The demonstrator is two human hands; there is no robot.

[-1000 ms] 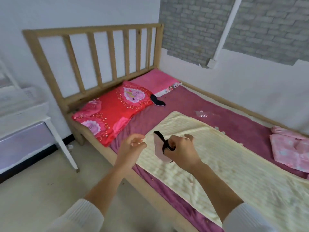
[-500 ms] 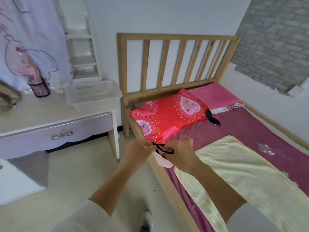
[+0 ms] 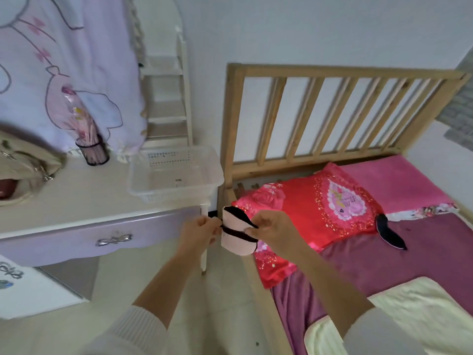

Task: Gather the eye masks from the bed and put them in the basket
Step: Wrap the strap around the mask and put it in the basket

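A pale pink eye mask [image 3: 236,233] with a black strap hangs between my two hands, over the gap between the bed and the desk. My left hand [image 3: 198,233] pinches the strap on its left side. My right hand [image 3: 272,233] grips the mask and strap on the right. A black eye mask [image 3: 389,233] lies on the maroon sheet beside the red pillow [image 3: 302,213]. The white plastic basket [image 3: 212,184] stands on the desk's right end, above and left of my hands, with only a small dark speck visible inside.
The white and lilac desk [image 3: 76,216] carries a dark pen cup [image 3: 93,151] and a beige bag [image 3: 24,172]. A wooden headboard [image 3: 340,114] rises behind the pillows. A cream blanket [image 3: 409,313] covers the bed's near part. A white shelf [image 3: 167,98] stands behind the basket.
My view has swung left from the bed toward the desk. Both hands carried the pink mask off the blanket toward the basket, and my left hand took hold of its strap.
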